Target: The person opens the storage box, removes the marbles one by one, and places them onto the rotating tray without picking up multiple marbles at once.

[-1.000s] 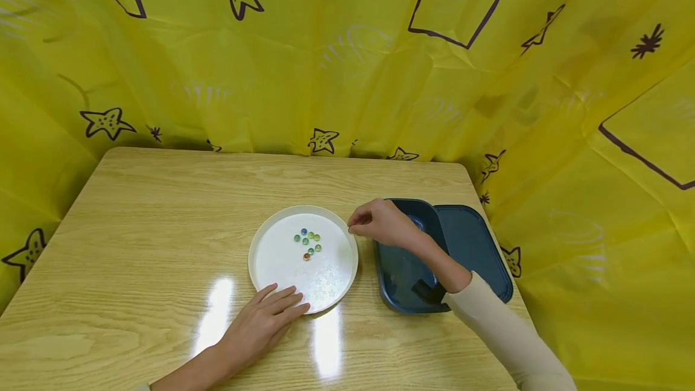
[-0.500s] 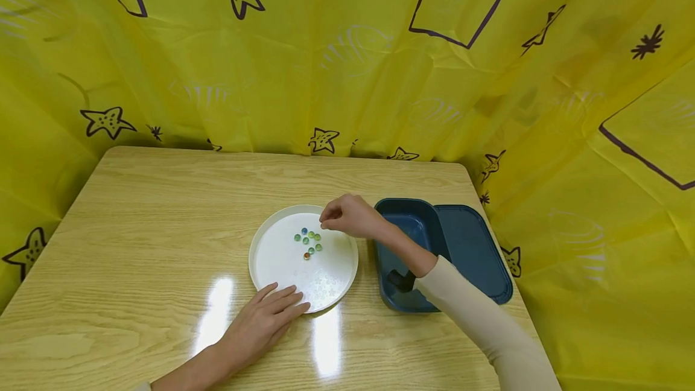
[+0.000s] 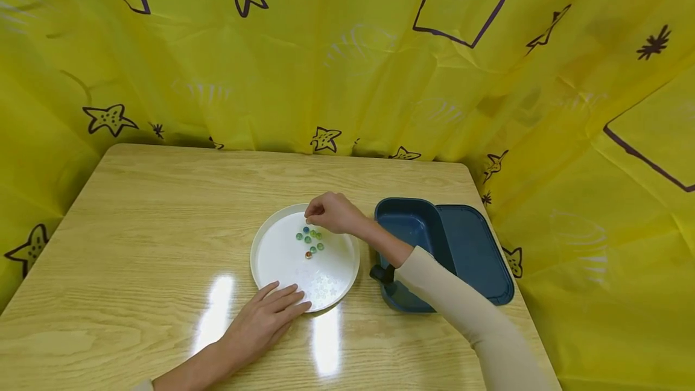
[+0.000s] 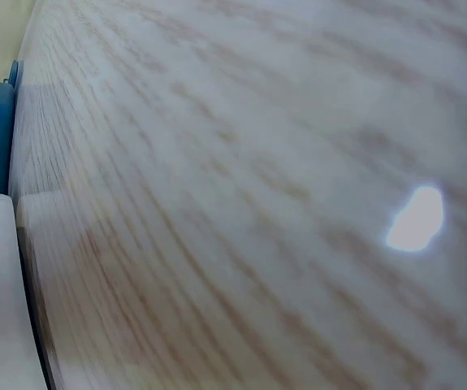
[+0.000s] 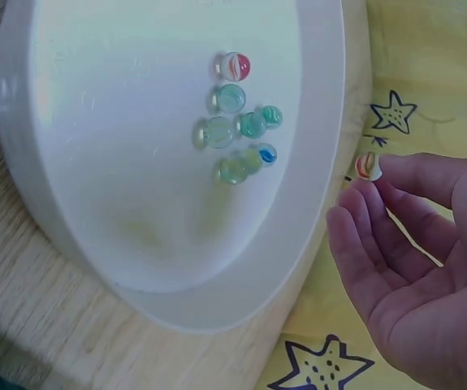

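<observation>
A round white tray [image 3: 277, 264] with a raised rim lies on the table. Several glass marbles [image 5: 218, 132], mostly green, with a blue one [image 3: 306, 230] and a red-and-white one [image 5: 235, 67], sit together on it. Above the tray's far edge my right hand [image 3: 332, 213] pinches an orange-and-white marble [image 5: 369, 166] between thumb and fingertip, apart from the others. My left hand [image 3: 266, 321] rests with straight fingers on the tray's near rim. In the left wrist view only bits of its fingers show at the left edge.
Right of the tray stands a deep dark-blue bin [image 3: 404, 213], partly behind my right forearm. Against it lies a flat blue lid [image 3: 472, 252]. A yellow patterned curtain [image 3: 347, 77] hangs behind the wooden table [image 3: 163, 216].
My right hand has moved left from beside the bin to over the tray's far part, just beyond the marbles. The left hand has stayed on the rim.
</observation>
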A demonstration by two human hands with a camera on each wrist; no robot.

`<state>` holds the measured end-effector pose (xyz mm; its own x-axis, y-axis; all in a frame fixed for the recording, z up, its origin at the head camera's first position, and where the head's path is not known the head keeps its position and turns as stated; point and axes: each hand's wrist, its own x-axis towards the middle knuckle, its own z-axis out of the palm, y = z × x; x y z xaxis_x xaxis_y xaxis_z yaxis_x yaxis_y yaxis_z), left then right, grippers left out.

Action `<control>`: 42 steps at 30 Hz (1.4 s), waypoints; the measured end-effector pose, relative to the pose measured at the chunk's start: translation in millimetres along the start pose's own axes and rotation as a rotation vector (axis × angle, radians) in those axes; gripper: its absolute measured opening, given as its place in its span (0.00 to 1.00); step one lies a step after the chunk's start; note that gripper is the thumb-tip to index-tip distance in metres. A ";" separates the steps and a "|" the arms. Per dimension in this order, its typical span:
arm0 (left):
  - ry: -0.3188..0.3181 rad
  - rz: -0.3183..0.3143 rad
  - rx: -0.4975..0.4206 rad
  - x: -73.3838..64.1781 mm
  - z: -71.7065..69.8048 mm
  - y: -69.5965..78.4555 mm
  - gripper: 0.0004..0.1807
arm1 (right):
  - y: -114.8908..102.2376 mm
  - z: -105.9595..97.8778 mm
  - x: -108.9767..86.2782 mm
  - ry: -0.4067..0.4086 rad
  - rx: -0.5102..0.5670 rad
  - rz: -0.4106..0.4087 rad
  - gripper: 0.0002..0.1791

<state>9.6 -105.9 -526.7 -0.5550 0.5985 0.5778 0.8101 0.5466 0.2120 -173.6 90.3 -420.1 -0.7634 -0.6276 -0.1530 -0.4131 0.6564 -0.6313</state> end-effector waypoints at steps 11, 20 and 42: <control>-0.006 -0.003 -0.002 1.4 0.8 -1.0 0.15 | 1.8 14.5 16.0 -0.004 0.019 0.043 0.03; -0.012 -0.016 0.001 0.4 0.6 0.2 0.17 | 2.0 25.6 20.5 0.001 -0.003 0.024 0.03; -0.032 -0.018 0.002 -1.8 -0.2 -1.3 0.15 | 9.7 43.2 28.1 -0.008 -0.105 -0.038 0.05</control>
<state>9.5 -107.8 -527.9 -0.5755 0.6070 0.5480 0.7995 0.5585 0.2210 -177.6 61.0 -463.4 -0.7424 -0.6558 -0.1371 -0.4915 0.6722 -0.5537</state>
